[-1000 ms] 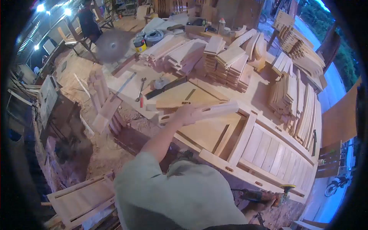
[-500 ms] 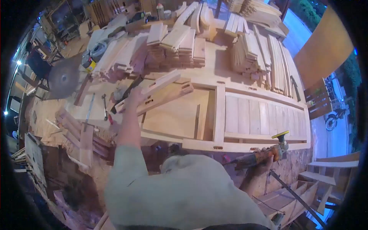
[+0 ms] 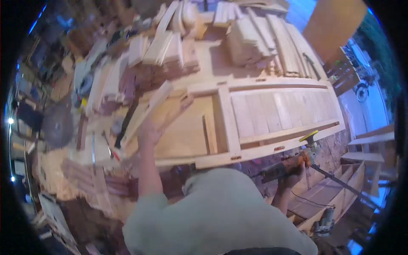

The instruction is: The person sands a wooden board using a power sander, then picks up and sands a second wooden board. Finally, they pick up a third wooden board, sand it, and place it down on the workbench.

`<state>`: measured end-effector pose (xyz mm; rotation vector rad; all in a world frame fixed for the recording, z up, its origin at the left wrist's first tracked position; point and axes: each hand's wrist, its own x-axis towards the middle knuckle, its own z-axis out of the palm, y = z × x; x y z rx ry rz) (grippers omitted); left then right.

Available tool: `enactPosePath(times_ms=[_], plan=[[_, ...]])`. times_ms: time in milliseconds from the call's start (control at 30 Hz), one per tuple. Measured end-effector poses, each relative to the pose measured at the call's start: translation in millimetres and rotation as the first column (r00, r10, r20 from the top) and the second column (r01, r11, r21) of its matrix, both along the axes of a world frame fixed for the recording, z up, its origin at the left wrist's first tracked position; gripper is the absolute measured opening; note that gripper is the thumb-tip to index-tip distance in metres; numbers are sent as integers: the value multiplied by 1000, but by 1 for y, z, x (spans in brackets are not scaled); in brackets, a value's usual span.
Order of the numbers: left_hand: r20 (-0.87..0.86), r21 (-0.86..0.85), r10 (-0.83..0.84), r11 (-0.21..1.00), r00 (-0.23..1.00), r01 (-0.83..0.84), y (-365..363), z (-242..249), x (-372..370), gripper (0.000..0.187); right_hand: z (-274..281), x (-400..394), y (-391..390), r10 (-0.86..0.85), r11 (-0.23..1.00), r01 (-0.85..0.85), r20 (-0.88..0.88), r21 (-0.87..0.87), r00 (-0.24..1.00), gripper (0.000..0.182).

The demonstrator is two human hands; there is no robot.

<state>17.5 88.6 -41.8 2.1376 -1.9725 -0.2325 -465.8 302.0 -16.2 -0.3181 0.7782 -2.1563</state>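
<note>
My right hand (image 3: 299, 170) is closed around the body of an angle grinder (image 3: 284, 167) with a yellow disc pad (image 3: 309, 135), held at the near edge of a wooden door frame (image 3: 225, 121). The disc is raised above the frame's near rail. At the left end, my left hand (image 3: 149, 132) is over a light wooden strip (image 3: 158, 97) and a mortised rail (image 3: 183, 104), both lying at a slant across the frame. Blur hides whether its fingers grip either piece. Slatted panels (image 3: 280, 111) fill the right part of the frame.
Stacked boards (image 3: 165, 53) and a second pile (image 3: 250, 42) stand at the back of the table. A wrench (image 3: 106, 138) lies left of the frame. A large round saw blade (image 3: 57, 123) is farther left. A wooden box frame (image 3: 327, 187) and a power tool (image 3: 325, 221) are at lower right.
The view has swung, so the frame appears rotated and farther left. My left hand has shifted nearer along the wooden pieces. My right hand still holds the grinder.
</note>
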Motion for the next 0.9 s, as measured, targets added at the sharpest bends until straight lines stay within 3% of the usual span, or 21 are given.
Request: enactPosePath(times_ms=[33, 100, 133, 200, 233, 267, 300, 333, 367, 400, 433, 467, 500, 567, 700, 767, 833, 900], plan=[[-12, -198, 12, 980, 1000, -14, 6, -14, 0, 59, 0, -1, 2, -45, 996, 46, -15, 78, 999, 39], [-67, 276, 145, 953, 987, -121, 14, 16, -18, 60, -2, -5, 4, -117, 980, 120, -28, 157, 993, 39], [-67, 277, 117, 956, 991, -94, 15, 9, -26, 60, -6, -9, 4, -145, 979, 143, 2, 144, 989, 39], [-16, 19, 16, 1000, 1000, -15, 20, 0, -47, 58, -17, -20, 5, -101, 994, 99, 32, 55, 994, 39], [-12, 51, -17, 999, 1000, 17, 24, 2, -62, 58, -20, -28, 8, -34, 999, 34, 25, -14, 999, 39], [-115, 163, -2, 986, 993, 21, 25, 33, -95, 55, 10, -9, -1, -165, 962, 181, -91, 202, 982, 34], [-215, 265, 30, 964, 976, 28, 19, 49, -123, 53, -5, -21, -4, -115, 988, 124, -97, 94, 989, 28], [-313, 157, -104, 975, 944, 159, 13, 31, -142, 48, 11, -22, -9, 1, 994, 12, -127, 105, 992, 24], [-397, 38, -236, 961, 887, 272, 9, 14, -159, 43, 34, -14, -17, -32, 992, 51, -165, 113, 986, 31], [-433, -58, -392, 911, 811, 409, 4, 18, -185, 39, 51, -11, -27, -99, 942, 168, -237, 290, 967, 29], [-456, -153, -532, 837, 714, 526, 3, 24, -213, 35, 58, -22, -30, -7, 899, 190, -422, 394, 907, 27], [-381, -153, -569, 816, 729, 557, 5, 25, -239, 34, 60, -35, -33, 123, 841, 178, -502, 510, 856, 25], [-301, -160, -606, 793, 737, 587, 3, 26, -263, 32, 67, -41, -40, 121, 834, 186, -501, 519, 857, 25], [-319, -221, -656, 753, 684, 619, 2, 10, -295, 33, 80, -47, -47, 318, 812, 184, -685, 553, 656, 36], [-295, -316, -736, 677, 609, 665, 3, -7, -291, 35, 88, -46, -54, 461, 747, 155, -672, 646, 580, 39], [-366, -181, -669, 733, 647, 656, 4, 2, -247, 43, 92, -40, -55, 629, 579, 182, -578, 794, 519, 41], [-409, 23, -518, 817, 751, 576, 8, 12, -189, 45, 92, -35, -55, 659, 584, 195, -600, 788, 453, 41], [-303, 63, -472, 857, 828, 512, 10, 4, -144, 44, 95, -30, -59, 678, 597, 208, -626, 775, 385, 40]])
